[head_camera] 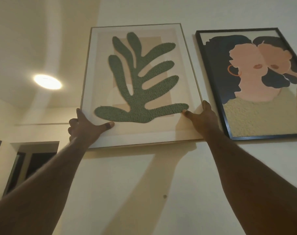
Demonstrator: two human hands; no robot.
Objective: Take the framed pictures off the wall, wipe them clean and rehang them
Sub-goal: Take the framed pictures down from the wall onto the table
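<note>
Behind leaf picture (139, 82), hidden fingers

Both arms reach up to the leaf picture (141, 85), a pale-framed print of a green leaf against the wall (127, 192). The left grip (86, 128) clasps its lower left edge, thumb across the glass; the right grip (203, 119) holds the lower right edge likewise. Just beside it on the right hangs a black-framed portrait (256, 85). A ceiling lamp (47, 81) glows at left, above a dark doorway (32, 163).
</note>
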